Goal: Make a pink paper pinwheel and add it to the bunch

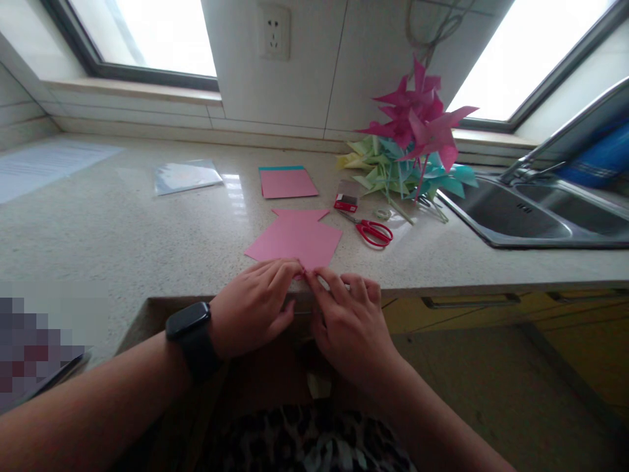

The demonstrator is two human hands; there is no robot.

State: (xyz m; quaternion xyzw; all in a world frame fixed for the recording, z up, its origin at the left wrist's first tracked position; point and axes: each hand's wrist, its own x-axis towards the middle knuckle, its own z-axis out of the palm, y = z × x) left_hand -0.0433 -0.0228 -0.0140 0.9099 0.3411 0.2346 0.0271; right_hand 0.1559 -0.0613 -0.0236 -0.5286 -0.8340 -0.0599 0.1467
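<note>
Pink paper (299,241) lies flat on the counter (191,242), straight ahead of both hands, its near corner running under the fingertips at the counter's front edge. Most of the sheet spreads beyond the grip, toward the wall, with one side corner pointing left and another right; its far end narrows, then flares into two sharp tips.

At the near corner the left hand (255,301) has its fingers bunched close together, the thumb hanging lower and apart from them. The right hand (351,321) comes in from the other side, its index finger reaching to the same spot and the other fingers loosely bent. Both sets of fingertips meet there, touching the paper; whether they pinch it or only press it, I cannot tell, as the fingers hide the corner.

A dark watch (189,321) sits on the left wrist. Just beyond the paper lies a stack (289,182) of mostly pink squares. To the right of the sheet are red scissors (374,233), lying closed, and a small red box (346,201), with paper pinwheels (420,121) behind them near the sink (521,213).
</note>
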